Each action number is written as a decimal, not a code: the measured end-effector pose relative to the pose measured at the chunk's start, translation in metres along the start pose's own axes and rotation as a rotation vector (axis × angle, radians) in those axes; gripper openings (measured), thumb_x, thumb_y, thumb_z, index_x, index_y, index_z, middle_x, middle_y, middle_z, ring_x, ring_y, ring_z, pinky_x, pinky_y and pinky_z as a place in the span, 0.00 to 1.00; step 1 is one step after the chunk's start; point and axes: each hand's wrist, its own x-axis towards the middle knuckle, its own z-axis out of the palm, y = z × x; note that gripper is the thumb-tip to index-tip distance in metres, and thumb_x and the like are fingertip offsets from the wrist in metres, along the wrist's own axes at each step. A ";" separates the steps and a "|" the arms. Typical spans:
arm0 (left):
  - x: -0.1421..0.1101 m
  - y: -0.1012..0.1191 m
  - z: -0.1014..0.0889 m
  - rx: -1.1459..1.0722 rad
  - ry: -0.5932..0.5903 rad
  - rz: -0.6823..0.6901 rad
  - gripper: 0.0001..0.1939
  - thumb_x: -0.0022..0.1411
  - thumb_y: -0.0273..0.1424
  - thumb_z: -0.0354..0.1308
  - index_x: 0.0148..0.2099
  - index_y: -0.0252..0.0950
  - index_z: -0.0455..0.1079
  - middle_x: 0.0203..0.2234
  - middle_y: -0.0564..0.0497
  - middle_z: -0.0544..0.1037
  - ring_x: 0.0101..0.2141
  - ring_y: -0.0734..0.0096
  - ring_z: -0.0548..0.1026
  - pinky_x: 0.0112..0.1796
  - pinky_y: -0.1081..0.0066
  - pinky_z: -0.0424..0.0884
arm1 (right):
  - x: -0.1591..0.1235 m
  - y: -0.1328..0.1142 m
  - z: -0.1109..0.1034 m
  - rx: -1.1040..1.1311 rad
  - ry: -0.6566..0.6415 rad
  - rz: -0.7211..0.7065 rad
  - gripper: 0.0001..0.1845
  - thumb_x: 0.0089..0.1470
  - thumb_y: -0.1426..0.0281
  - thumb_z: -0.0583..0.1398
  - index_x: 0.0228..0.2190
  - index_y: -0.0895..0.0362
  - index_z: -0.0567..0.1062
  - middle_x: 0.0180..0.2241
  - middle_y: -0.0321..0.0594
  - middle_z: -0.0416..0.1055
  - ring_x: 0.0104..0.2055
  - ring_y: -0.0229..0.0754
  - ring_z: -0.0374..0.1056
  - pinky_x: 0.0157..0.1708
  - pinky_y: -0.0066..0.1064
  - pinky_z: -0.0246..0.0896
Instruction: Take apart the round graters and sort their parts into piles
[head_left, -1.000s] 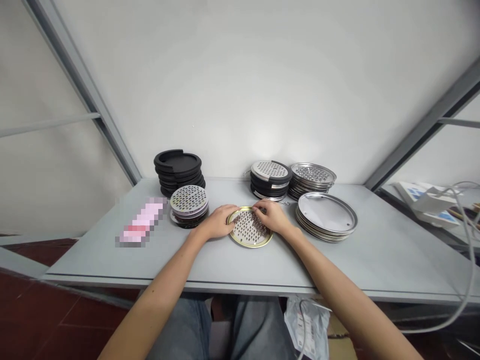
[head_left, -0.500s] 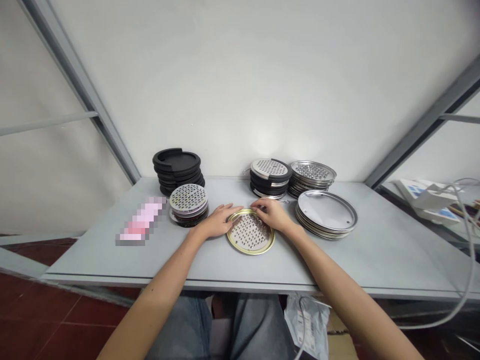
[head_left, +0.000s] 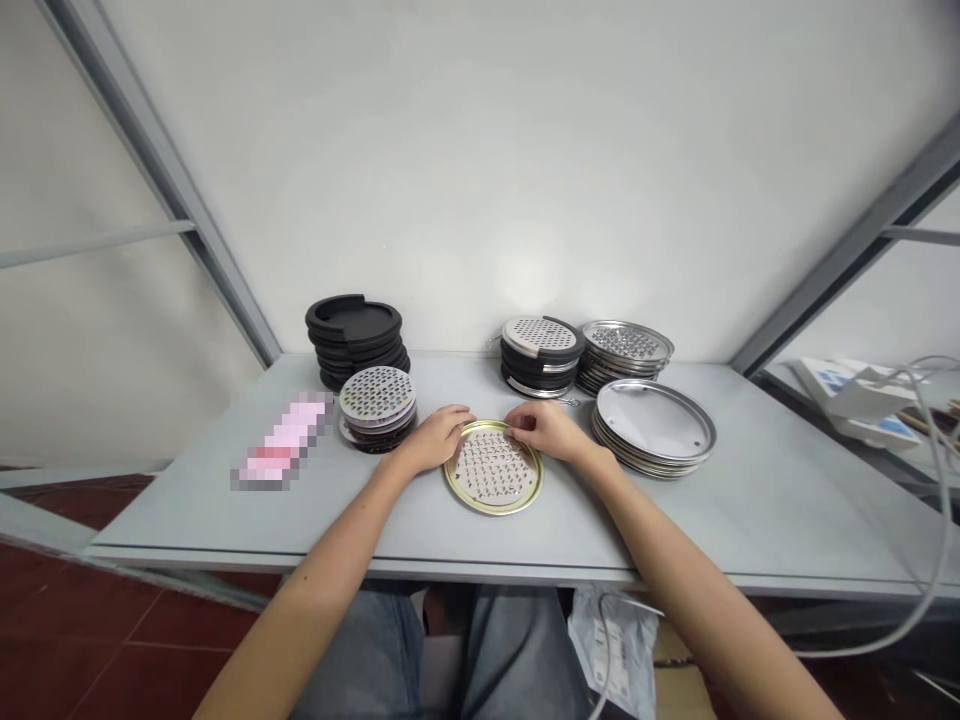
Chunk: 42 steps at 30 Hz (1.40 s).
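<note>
A round grater plate (head_left: 495, 467) with a gold-coloured rim and a perforated silver middle is on the table before me, almost flat. My left hand (head_left: 441, 437) grips its upper left edge, fingers bent together at the rim. At the upper right edge, my right hand (head_left: 546, 428) pinches the rim with thumb and fingers. Some fingertips are hidden behind the rim. Left of the left hand stands a stack of smaller perforated grater discs (head_left: 377, 395). Beside my right forearm is a stack of round silver plates (head_left: 654, 420) with raised rims.
Black ring-shaped holders (head_left: 354, 325) are stacked at the back left. Graters with black rims (head_left: 541, 345) and silver-rimmed graters (head_left: 626, 345) stand along the wall. A blurred-out pink item (head_left: 289, 435) lies left on the grey table (head_left: 337, 520). A white cable (head_left: 941, 500) hangs at right.
The grater plate has shifted slightly left and towards me, and its surface catches the light differently. Both hands stay near its far edge, with their fingers drawn in a little.
</note>
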 end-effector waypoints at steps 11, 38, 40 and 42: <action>-0.001 0.000 0.001 0.037 0.002 0.032 0.20 0.63 0.23 0.44 0.52 0.35 0.71 0.53 0.45 0.71 0.55 0.64 0.67 0.58 0.63 0.61 | -0.001 -0.001 -0.001 -0.033 -0.034 -0.025 0.09 0.51 0.66 0.60 0.32 0.57 0.78 0.23 0.36 0.72 0.23 0.35 0.63 0.25 0.25 0.54; -0.001 0.001 0.000 0.078 0.004 0.057 0.19 0.64 0.23 0.44 0.53 0.35 0.70 0.52 0.44 0.72 0.54 0.64 0.67 0.57 0.63 0.62 | -0.003 -0.005 -0.002 -0.204 -0.079 -0.089 0.07 0.53 0.67 0.58 0.28 0.57 0.75 0.25 0.37 0.69 0.25 0.34 0.60 0.27 0.26 0.49; -0.001 0.002 -0.001 0.078 -0.001 0.050 0.19 0.64 0.23 0.44 0.52 0.34 0.71 0.53 0.44 0.71 0.55 0.64 0.67 0.57 0.64 0.62 | -0.003 -0.005 -0.002 -0.211 -0.077 -0.091 0.06 0.52 0.69 0.58 0.28 0.57 0.75 0.25 0.36 0.69 0.25 0.34 0.60 0.27 0.26 0.49; -0.001 0.003 -0.002 0.077 -0.006 0.052 0.19 0.63 0.23 0.44 0.52 0.34 0.71 0.53 0.44 0.71 0.55 0.64 0.67 0.57 0.64 0.62 | -0.003 -0.005 -0.002 -0.212 -0.078 -0.093 0.05 0.51 0.70 0.59 0.28 0.57 0.75 0.25 0.36 0.69 0.25 0.34 0.60 0.27 0.26 0.49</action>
